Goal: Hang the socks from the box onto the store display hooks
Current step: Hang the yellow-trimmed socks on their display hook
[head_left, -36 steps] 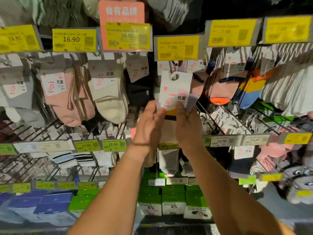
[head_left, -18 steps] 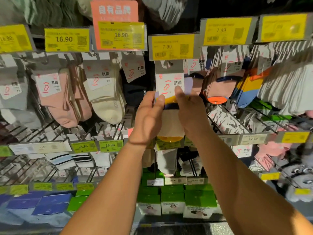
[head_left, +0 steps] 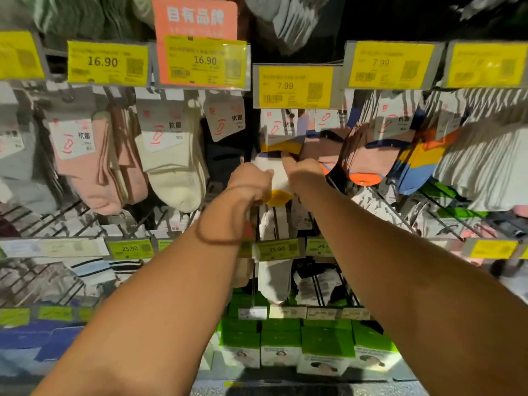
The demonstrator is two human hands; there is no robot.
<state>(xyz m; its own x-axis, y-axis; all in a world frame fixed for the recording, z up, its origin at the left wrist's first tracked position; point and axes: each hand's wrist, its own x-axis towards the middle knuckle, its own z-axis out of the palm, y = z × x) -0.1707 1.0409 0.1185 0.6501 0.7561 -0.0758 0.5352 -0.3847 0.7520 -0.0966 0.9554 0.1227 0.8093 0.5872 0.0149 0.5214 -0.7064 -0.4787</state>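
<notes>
Both hands, left hand (head_left: 251, 178) and right hand (head_left: 300, 170), pinch the white yellow-toed carded sock pair (head_left: 278, 155) at twelve o'clock; letting go early could drop it off the hook.

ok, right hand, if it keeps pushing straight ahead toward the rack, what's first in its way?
Probably the white sock pair the right hand already pinches; behind it, likely the pink socks hanging on the neighbouring hook, though depth is unclear.

Yellow price tags (head_left: 108, 62) on the top rail read 16.90, 16.90, 7.99, 7.99. Orange sign (head_left: 195, 18): 自有品牌. Sock cards (head_left: 73, 137) read 抗菌. Lower green tags (head_left: 130, 248) read 25.90.
</notes>
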